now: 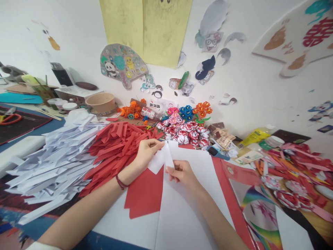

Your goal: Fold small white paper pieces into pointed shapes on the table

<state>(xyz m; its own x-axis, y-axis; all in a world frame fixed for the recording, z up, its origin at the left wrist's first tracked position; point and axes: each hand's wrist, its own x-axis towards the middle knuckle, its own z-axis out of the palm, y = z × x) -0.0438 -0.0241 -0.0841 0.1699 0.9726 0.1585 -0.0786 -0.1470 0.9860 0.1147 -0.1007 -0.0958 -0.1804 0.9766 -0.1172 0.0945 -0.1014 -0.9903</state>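
Between my two hands is a white sheet of paper (156, 164), with a narrow strip folded over along one side. My left hand (148, 152) pinches its upper edge between thumb and fingers. Lower down, my right hand (182, 171) grips the folded strip at its bottom end. Beneath the hands lie red paper (144, 194) and a large white sheet (187, 211). Left of my left hand is a heap of folded red paper strips (117, 142), and beyond it a heap of folded white paper strips (57, 156).
Red and white paper flowers (188, 133) stand along the wall behind my hands. Red and pink scraps (296, 163) pile up at the right, near a yellow bottle (256, 135). Orange-handled scissors (10, 119) lie far left, with a round tan container (101, 102) nearby.
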